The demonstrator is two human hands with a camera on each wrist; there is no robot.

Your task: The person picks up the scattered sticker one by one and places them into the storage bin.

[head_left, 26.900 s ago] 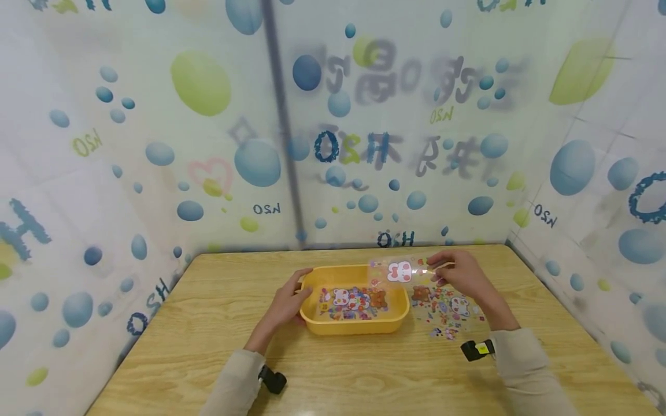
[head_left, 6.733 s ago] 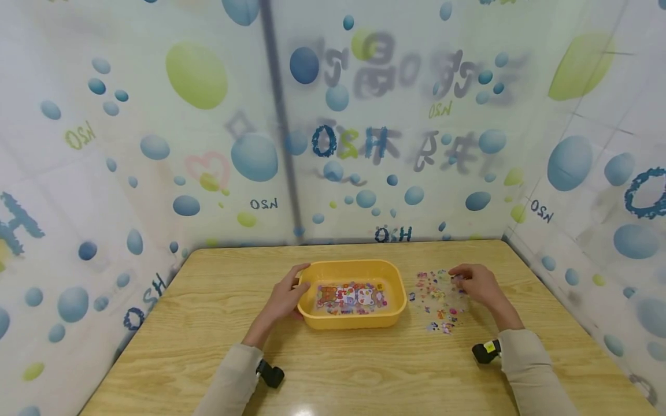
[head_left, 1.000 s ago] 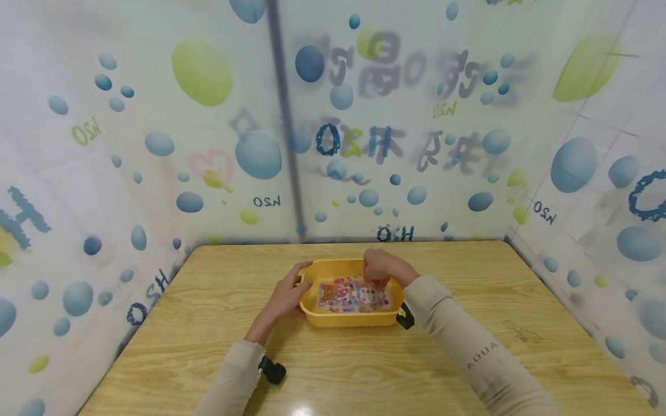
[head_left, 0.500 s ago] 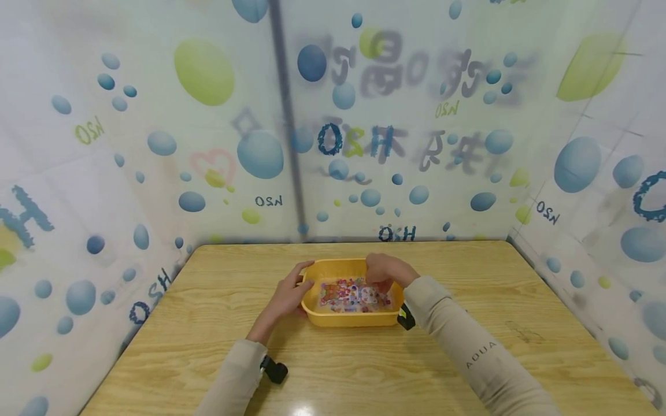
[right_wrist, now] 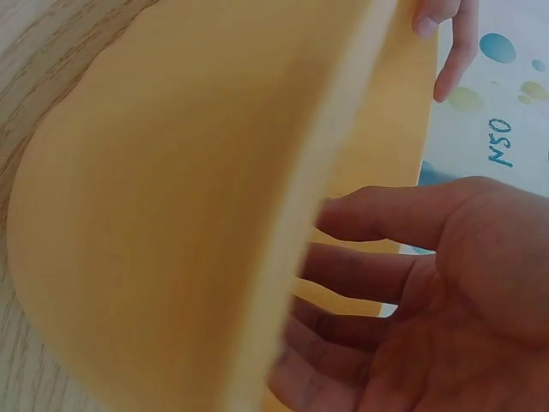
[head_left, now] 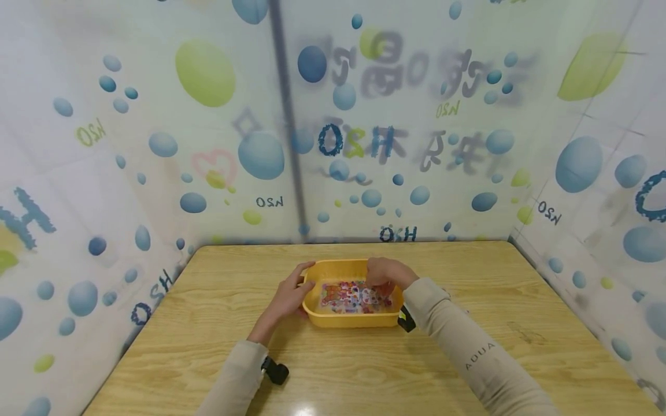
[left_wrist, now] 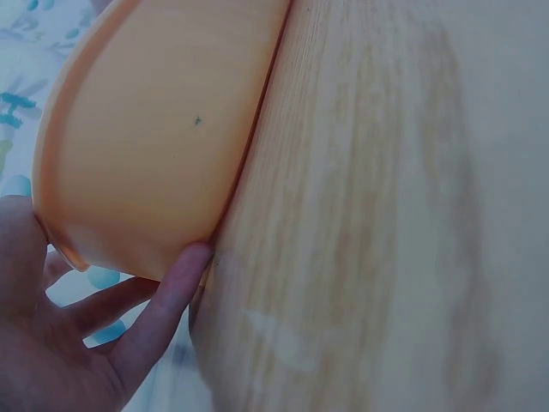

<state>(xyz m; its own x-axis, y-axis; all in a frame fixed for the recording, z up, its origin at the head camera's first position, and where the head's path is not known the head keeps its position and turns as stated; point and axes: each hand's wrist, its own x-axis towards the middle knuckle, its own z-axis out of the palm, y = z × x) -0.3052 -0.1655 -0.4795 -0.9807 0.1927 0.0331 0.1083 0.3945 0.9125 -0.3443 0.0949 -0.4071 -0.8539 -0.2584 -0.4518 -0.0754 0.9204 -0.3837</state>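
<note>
A yellow plastic basin stands on the wooden table, with clear sticker sheets printed with cartoon animals lying on its bottom. My left hand grips the basin's left end, thumb over the rim and fingers along the outside. In the left wrist view, fingers of the left hand touch the basin's outer wall. My right hand reaches down inside the basin's right part, over the sheets. In the right wrist view, the near wall hides the fingertips of the right hand, so whether they pinch a sheet is unclear.
The wooden table has a faint drawn mark at the right. A tiny coloured bit shows beside the right sleeve. A curtain with blue and green dots stands behind and at both sides.
Earlier, sticker sheets lay on the table right of the basin, under my right hand. That hand has since moved left into the basin and sunk slightly lower. The left hand keeps its grip.
</note>
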